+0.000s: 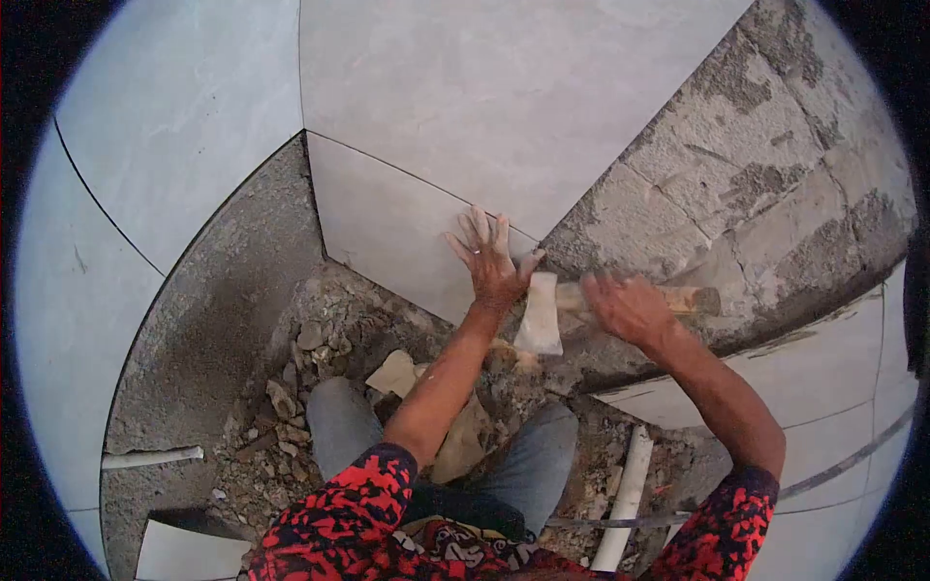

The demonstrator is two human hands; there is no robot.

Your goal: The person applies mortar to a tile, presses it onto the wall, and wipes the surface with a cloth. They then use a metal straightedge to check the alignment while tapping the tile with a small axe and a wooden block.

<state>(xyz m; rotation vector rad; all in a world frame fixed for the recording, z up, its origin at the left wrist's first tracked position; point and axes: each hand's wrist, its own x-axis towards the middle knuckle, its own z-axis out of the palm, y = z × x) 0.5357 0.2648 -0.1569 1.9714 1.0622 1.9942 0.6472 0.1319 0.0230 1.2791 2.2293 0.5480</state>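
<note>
My left hand (491,259) lies flat with fingers spread on the lower edge of a large grey wall tile (387,228). In my right hand (628,308) is the wooden handle of a hatchet (539,315), whose pale metal head hangs just right of my left hand. The hatchet head sits at the seam where the tile meets the rough block wall (736,184). My knees in grey trousers are below, over rubble.
Broken stone and mortar rubble (300,378) covers the ground by my knees. White plastic pipes (625,499) lie on the floor at right and at left (153,457). More grey tiles (504,87) cover the wall above and to the left. A tile offcut (189,554) rests at bottom left.
</note>
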